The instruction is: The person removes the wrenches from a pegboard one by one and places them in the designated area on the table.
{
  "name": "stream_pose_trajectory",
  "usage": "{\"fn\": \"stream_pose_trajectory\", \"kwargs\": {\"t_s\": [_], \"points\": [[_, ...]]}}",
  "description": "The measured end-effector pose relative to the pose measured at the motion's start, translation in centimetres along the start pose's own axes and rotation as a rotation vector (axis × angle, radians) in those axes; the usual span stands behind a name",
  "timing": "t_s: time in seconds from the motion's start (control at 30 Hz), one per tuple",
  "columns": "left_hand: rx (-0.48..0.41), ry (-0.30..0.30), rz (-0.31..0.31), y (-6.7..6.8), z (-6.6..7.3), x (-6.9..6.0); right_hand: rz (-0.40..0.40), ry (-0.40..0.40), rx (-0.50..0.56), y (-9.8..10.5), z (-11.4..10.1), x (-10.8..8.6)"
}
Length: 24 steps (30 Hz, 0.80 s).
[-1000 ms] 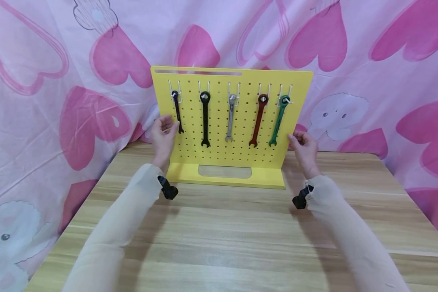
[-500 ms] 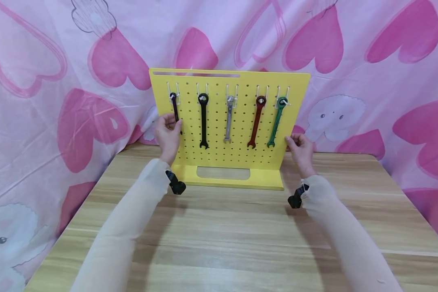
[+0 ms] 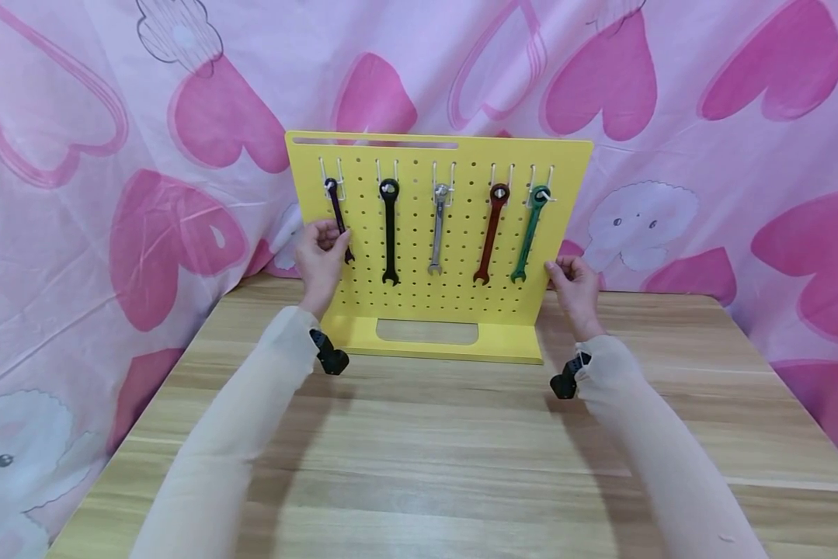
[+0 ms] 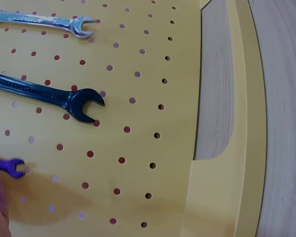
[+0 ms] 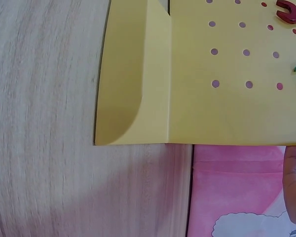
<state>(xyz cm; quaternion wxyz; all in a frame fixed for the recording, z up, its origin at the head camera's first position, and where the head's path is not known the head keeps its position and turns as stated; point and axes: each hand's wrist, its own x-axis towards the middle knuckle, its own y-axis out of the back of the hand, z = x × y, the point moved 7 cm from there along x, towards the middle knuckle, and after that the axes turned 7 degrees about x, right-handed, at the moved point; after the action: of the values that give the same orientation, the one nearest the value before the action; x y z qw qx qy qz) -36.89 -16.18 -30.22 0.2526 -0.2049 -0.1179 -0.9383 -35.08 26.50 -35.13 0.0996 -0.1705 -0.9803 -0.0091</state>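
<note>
A yellow pegboard [image 3: 453, 299] stands upright on its foot, bearing several combination wrenches on white hooks. At its left side, my left hand [image 3: 319, 260] pinches the small purple wrench [image 3: 335, 203] along its shaft, fingers curled. The purple wrench's head stays on its hook and its open end [image 4: 12, 167] leans right. My right hand [image 3: 576, 286] grips the board's right edge, partly hidden behind it. Between the hands hang a black wrench [image 3: 390, 233], a silver wrench [image 3: 437, 233], a red wrench [image 3: 492, 237] and a green wrench [image 3: 529, 241].
The pegboard stands toward the back of a wood-grain table [image 3: 432, 450]. Behind it hangs a pink cloth [image 3: 419, 70] printed with hearts. A long slot [image 3: 377, 142] runs along the board's top, and its foot has a rectangular cut-out [image 3: 427, 331].
My left hand has shifted right onto the purple wrench, then slightly back left, and the wrench's lower end has swung right. The right hand stays at the board's edge.
</note>
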Motion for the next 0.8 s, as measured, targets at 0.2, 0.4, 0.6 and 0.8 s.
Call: {"fn": "stream_pose_trajectory", "kwargs": {"t_s": [0.2, 0.4, 0.6, 0.8], "points": [[-0.045, 0.021, -0.073, 0.40, -0.04, 0.04, 0.009, 0.022, -0.019, 0.20, 0.65, 0.32], [-0.159, 0.116, -0.127, 0.71, -0.47, -0.07, 0.007, 0.012, -0.010, 0.27, 0.65, 0.18], [-0.233, 0.169, -0.180, 0.80, -0.58, -0.39, -0.004, -0.023, -0.004, 0.23, 0.79, 0.09], [-0.292, 0.198, -0.218, 0.94, -0.52, -0.75, -0.006, -0.020, -0.011, 0.14, 0.81, 0.14]]}}
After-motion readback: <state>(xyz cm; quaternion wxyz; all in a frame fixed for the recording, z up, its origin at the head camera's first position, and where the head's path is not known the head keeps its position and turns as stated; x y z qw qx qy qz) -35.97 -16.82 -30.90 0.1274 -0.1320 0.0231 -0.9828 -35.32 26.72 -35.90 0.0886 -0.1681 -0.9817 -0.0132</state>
